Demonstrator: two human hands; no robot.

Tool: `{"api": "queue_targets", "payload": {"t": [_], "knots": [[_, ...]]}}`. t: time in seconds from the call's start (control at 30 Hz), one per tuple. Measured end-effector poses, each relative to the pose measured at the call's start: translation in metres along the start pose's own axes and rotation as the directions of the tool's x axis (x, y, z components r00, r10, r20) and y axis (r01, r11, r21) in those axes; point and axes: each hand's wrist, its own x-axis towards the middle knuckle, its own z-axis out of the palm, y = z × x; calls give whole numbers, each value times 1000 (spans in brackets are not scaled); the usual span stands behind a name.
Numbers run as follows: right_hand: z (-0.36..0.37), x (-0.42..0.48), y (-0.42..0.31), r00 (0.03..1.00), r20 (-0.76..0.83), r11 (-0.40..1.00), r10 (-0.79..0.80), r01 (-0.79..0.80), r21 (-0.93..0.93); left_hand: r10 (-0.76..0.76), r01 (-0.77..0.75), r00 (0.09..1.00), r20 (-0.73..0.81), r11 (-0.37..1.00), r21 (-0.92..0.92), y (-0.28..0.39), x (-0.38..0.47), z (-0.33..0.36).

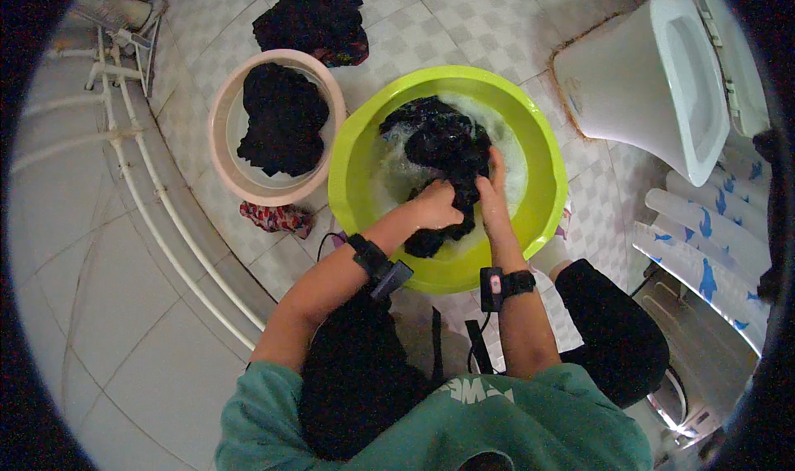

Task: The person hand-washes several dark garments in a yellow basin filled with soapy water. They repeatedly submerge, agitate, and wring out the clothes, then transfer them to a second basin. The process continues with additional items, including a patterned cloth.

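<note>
A large yellow-green plastic basin [549,160] stands on the floor between my knees and holds sudsy water. A wet black garment [444,142] lies bunched in it, partly in the water. My left hand [438,205] is curled tight on the lower part of this cloth, near the basin's middle. At the cloth's right side, my right hand [492,191] has its fingers around the edge, with some fingertips hidden by the fabric. Both wrists wear black straps with small devices.
Left of the green basin stands a pale pink basin [218,154] with a black cloth [282,120] in it. More dark cloth [310,18] lies on the tiled floor above, a red patterned cloth [276,218] below. White pipes [140,191] run at left; a toilet [627,86] stands at right.
</note>
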Motion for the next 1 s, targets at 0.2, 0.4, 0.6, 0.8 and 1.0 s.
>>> {"api": "queue_targets", "payload": {"t": [0.2, 0.4, 0.6, 0.8, 1.0], "knots": [[22, -1, 17, 911, 174, 688, 374, -147, -711, -437, -3, 891, -124, 268, -963, -42, 14, -3], [40, 16, -11, 880, 137, 889, 455, -457, -13, -514, -112, 841, -169, 140, -984, -39, 18, -7], [51, -43, -86, 967, 253, 997, 14, 4, -71, -290, -108, 952, -102, -4, -994, -2, -12, -33], [68, -16, -96, 987, 118, 781, 108, -10, -625, -484, -81, 867, -117, 96, -992, 17, -31, -28], [16, 33, -50, 900, -106, 533, 423, -342, -774, -228, -6, 967, -111, 418, -908, 0, -5, -19]]}}
